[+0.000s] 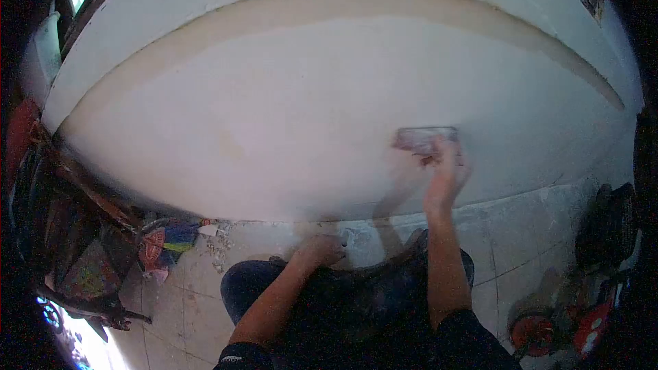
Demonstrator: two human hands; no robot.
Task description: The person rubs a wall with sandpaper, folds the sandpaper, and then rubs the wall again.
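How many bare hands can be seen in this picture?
2. The right hand is raised against the wall, holding a flat tool. The left hand rests low, near the knee.

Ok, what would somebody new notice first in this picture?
The big pale wall fills most of the view. The right hand presses a flat blurred tool against it right of centre, while the left hand rests low on the knee. A crumpled colourful cloth lies on the floor at left.
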